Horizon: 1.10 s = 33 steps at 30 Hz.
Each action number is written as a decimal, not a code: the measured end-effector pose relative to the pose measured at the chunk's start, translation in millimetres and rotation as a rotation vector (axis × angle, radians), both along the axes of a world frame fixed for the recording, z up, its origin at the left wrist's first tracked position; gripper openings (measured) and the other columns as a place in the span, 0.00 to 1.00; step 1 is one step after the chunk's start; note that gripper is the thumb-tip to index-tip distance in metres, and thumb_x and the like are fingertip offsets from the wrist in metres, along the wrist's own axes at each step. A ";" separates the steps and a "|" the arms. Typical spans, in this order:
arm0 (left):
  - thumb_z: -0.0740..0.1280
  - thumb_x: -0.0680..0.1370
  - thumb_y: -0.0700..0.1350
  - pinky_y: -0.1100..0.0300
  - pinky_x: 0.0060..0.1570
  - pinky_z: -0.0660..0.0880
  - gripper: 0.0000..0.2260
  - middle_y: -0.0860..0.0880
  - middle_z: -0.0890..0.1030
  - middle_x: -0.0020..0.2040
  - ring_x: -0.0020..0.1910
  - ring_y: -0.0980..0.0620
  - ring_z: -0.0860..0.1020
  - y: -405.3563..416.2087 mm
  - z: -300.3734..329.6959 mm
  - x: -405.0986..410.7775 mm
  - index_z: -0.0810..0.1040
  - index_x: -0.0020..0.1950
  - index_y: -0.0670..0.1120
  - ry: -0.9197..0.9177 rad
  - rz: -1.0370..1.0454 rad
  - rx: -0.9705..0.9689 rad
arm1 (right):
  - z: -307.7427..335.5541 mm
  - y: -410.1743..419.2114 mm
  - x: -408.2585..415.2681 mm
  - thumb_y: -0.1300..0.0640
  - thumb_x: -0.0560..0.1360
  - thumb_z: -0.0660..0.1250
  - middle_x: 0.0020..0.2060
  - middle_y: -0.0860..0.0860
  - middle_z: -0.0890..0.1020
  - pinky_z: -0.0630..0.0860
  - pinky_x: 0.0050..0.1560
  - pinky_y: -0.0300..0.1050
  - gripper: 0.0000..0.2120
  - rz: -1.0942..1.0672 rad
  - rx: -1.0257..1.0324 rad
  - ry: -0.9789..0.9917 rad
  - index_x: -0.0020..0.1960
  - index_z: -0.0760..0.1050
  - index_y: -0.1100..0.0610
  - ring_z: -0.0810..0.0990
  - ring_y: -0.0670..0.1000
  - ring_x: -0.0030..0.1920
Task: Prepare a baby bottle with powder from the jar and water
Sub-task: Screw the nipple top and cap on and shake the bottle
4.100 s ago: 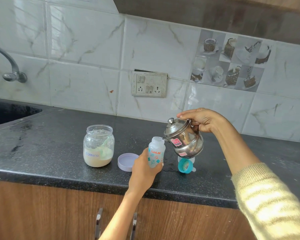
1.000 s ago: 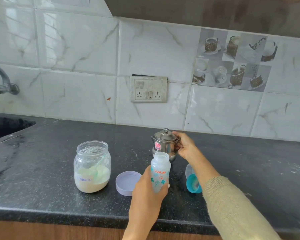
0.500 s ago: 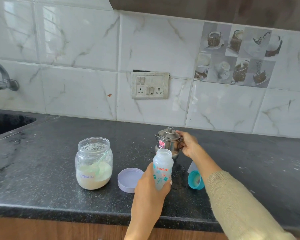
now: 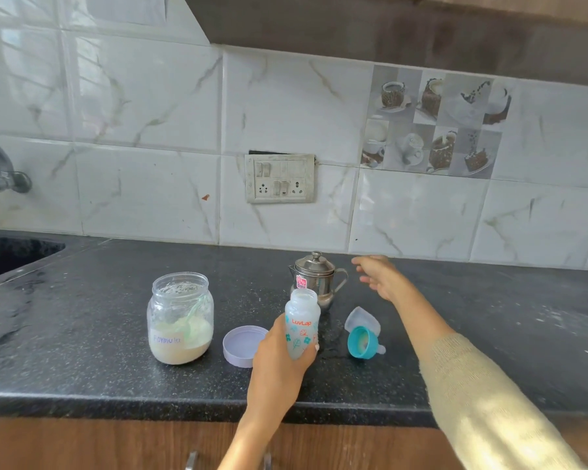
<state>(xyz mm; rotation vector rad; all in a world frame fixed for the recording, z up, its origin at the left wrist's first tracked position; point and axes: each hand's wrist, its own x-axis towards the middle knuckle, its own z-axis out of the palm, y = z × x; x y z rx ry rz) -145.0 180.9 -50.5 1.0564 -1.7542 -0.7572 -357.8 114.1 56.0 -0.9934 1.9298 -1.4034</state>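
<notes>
Bottle [image 4: 302,322] reads "LuvLap"; jar [image 4: 180,318] label "Formula".

A home kitchen: a black speckled stone worktop [image 4: 82,334] runs along a wall of white marbled tiles [image 4: 143,106], one printed with coffee cups [image 4: 435,123]. At the left edge are a tap [image 4: 0,171] and dark sink [image 4: 11,256]; a switchboard [image 4: 279,178] sits centre, wooden cabinet fronts [image 4: 82,446] below.

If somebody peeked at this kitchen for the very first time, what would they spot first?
Probably the baby bottle with blue flowers, gripped by the left hand near the front edge of the black counter. Just behind it stands a shiny steel kettle, with the open right hand beside it. To the left sits a glass jar part full of pale powder, its lilac lid lying between jar and bottle.
</notes>
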 end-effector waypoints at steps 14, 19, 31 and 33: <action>0.71 0.73 0.46 0.56 0.49 0.75 0.20 0.49 0.78 0.57 0.53 0.51 0.76 4.1 6.6 1.7 0.69 0.62 0.45 -0.018 0.019 0.019 | -41.7 118.9 10.6 0.58 0.64 0.78 0.50 0.48 0.77 0.77 0.48 0.43 0.22 0.372 0.071 0.500 0.56 0.76 0.52 0.75 0.47 0.49; 0.71 0.73 0.46 0.56 0.49 0.76 0.18 0.48 0.79 0.57 0.56 0.49 0.77 2.9 5.8 1.5 0.70 0.59 0.45 -0.017 0.022 0.014 | -50.9 119.2 14.5 0.59 0.64 0.78 0.53 0.49 0.75 0.72 0.49 0.42 0.26 0.361 0.068 0.544 0.61 0.75 0.54 0.73 0.47 0.49; 0.71 0.72 0.46 0.53 0.54 0.77 0.22 0.48 0.77 0.61 0.59 0.49 0.76 -1.9 2.2 1.3 0.69 0.63 0.45 -0.022 0.023 0.010 | -40.0 116.4 28.2 0.57 0.66 0.77 0.62 0.49 0.75 0.69 0.58 0.42 0.27 0.349 0.035 0.707 0.63 0.72 0.52 0.73 0.49 0.62; 0.71 0.72 0.46 0.54 0.54 0.77 0.22 0.48 0.77 0.61 0.59 0.50 0.76 -3.1 1.9 0.7 0.69 0.64 0.45 -0.017 0.020 0.002 | -19.5 118.2 37.2 0.57 0.65 0.77 0.61 0.48 0.76 0.67 0.61 0.42 0.28 0.364 -0.051 0.750 0.63 0.72 0.52 0.73 0.48 0.63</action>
